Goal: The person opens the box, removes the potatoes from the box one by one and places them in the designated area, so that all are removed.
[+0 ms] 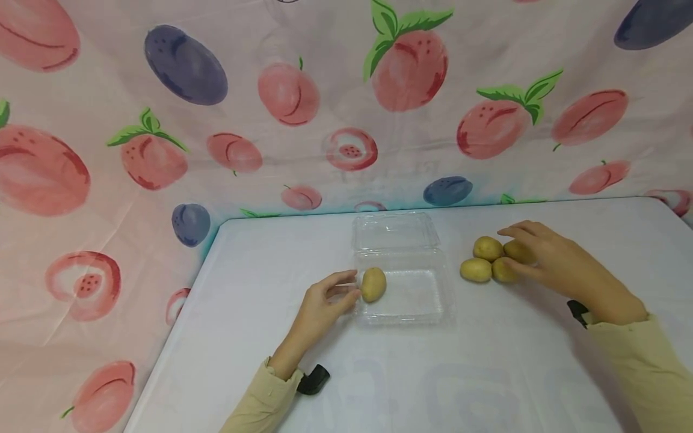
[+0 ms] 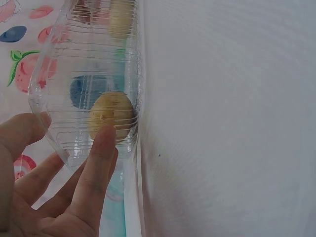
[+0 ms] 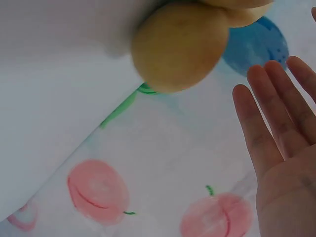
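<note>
A clear plastic clamshell box [image 1: 403, 319] lies with its lid [image 1: 395, 231] folded back. One yellow potato [image 1: 373, 284] sits inside at the left end, and shows through the ribbed wall as a potato [image 2: 112, 116] in the left wrist view. My left hand [image 1: 323, 304] touches the box's left side with extended fingertips [image 2: 104, 138]. To the right, several potatoes [image 1: 476, 270] lie bunched on the table. Over them is my right hand [image 1: 554, 258], fingers spread, partly covering two. In the right wrist view its fingers [image 3: 254, 118] are straight, apart from the nearest potato [image 3: 180, 47].
The box and potatoes stand on a white-covered table [image 1: 260, 252]. Its far edge meets a fruit-printed cloth [image 1: 303, 36], which also hangs along the left side. A black wrist strap [image 1: 314, 380] shows at the left cuff.
</note>
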Demonstrator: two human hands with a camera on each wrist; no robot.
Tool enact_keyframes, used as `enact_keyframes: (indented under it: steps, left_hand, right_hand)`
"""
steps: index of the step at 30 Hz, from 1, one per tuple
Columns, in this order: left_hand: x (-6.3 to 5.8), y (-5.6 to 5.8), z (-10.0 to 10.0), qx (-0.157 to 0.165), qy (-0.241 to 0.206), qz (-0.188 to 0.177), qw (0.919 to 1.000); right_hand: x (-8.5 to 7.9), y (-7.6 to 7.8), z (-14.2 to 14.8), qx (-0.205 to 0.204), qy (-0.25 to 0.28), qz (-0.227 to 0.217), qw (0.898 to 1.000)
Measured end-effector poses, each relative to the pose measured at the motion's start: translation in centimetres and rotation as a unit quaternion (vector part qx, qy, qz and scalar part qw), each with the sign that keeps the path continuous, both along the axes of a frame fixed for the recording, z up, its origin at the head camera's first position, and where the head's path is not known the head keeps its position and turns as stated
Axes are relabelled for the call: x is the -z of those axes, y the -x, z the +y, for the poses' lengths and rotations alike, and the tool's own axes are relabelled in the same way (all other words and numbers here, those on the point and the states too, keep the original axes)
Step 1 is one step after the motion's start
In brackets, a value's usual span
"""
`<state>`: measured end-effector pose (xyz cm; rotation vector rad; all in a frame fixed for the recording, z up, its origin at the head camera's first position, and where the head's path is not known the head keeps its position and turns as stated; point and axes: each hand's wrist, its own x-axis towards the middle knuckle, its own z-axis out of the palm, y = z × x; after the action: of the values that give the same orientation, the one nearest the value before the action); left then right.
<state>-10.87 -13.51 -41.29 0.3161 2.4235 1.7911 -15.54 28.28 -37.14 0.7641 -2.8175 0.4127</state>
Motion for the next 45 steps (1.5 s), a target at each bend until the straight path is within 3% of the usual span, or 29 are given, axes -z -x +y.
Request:
enact_keyframes:
  steps: [18, 30, 36, 45]
  left_hand:
    - [-0.2, 0.0, 0.0, -0.004, -0.001, -0.008, 1.0000]
    - [0.1, 0.2, -0.1, 0.002, -0.016, -0.010, 0.9998]
    - [0.1, 0.1, 0.0, 0.000, -0.013, -0.010, 0.9999]
    - [0.0, 0.0, 0.1, 0.000, -0.012, -0.010, 0.9999]
  right_hand:
    - [-1.5, -0.7, -4.2, -0.074, 0.019, 0.057, 0.995]
    - [-1.9, -0.4, -6.4, -0.098, -0.003, 0.083, 0.992]
    - [-2.0, -0.1, -7.9, -0.126, 0.001, 0.076, 0.989]
    - [-1.7, -0.2, -9.7, -0.159, -0.007, 0.107, 0.981]
